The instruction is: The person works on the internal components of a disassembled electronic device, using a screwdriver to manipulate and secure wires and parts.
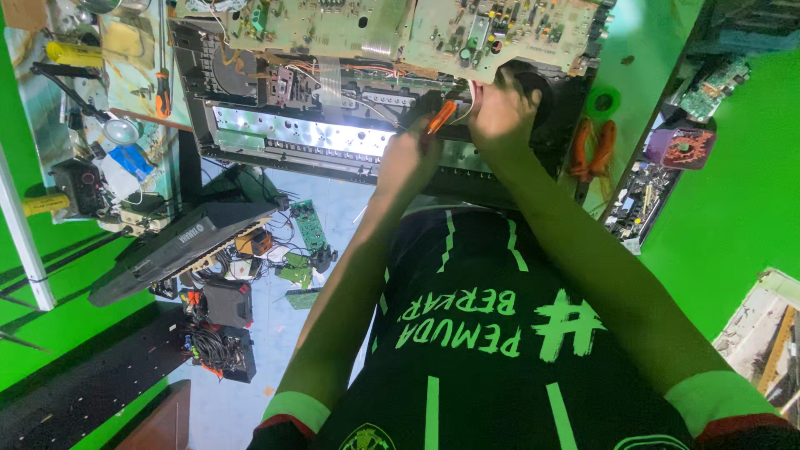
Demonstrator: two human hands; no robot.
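Green walls: bright green fills the left and right edges of the head view.
Left hand: centre of the frame, fingers closed around a screwdriver with an orange handle; its tip is hidden among the hand and wiring.
Right hand: just right of the left one, pressed against the chassis; fingers curl out of sight, so I cannot tell whether they grip anything.
Chassis: open, dark-framed unit across the upper middle, a shiny metal strip along its near side.
Boards: two large green circuit boards lie side by side along the top edge, both cut off by the frame.
Pliers: one orange-handled pair on the bench, right of the right hand.
Tape: one green roll above the pliers.
Hidden: the person's black shirt fills the lower middle and covers the near bench edge.
Room: bare pale floor shows lower left of centre, between the left forearm and a dark keyboard case.
Clutter: small boards and cables by the case are too tangled to count.
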